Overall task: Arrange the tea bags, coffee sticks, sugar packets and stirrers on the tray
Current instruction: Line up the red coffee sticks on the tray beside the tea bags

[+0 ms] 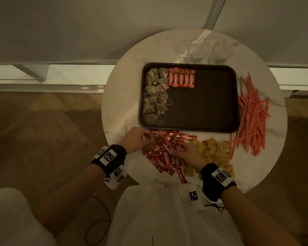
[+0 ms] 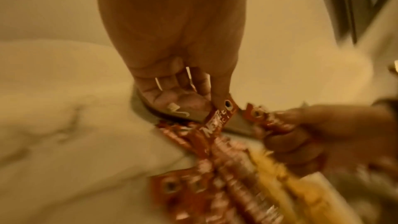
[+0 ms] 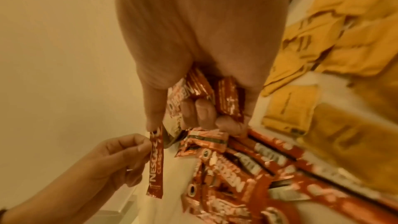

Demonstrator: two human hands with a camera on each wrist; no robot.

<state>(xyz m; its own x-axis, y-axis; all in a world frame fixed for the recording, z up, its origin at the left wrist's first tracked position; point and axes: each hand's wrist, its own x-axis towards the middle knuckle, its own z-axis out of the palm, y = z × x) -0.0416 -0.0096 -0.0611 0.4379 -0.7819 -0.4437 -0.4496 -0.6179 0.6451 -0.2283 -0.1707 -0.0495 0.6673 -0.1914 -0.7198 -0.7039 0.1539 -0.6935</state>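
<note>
Left hand [image 3: 112, 157] pinches one stick [image 3: 155, 164], right hand [image 3: 200, 91] clutches several; recommend squaring them before laying beside the tray [image 1: 212, 128] row [image 1: 181, 78].

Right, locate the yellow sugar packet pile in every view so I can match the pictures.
Head: sugar packets low and right of centre, between the loose coffee sticks and the stirrers.
Left wrist: blurred yellow streak, lower right.
Right wrist: upper right.
Shared landmark: the loose coffee sticks, directly beside them in all three.
</note>
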